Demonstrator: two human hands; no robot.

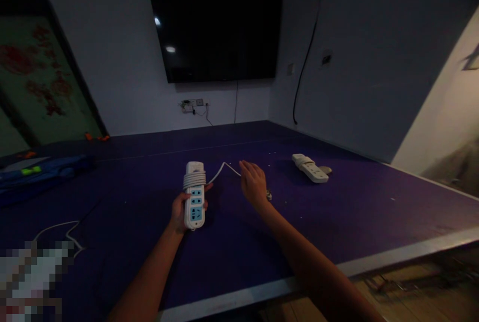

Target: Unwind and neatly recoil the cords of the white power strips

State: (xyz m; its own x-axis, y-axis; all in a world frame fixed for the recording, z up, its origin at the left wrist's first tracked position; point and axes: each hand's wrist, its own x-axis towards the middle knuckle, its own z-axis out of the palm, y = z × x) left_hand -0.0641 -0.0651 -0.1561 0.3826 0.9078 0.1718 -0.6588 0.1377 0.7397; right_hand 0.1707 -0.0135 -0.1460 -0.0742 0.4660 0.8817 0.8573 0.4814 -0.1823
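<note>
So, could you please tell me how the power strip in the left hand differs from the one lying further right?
The held power strip has blue socket panels; the lying power strip looks plain whitish.
The left hand grips the held power strip, while the lying power strip rests untouched on the purple surface.
Both are pale, elongated and have cord wound around them.

The power strip (195, 207) looks smooth plastic, the television screen (224, 38) glossy.
</note>
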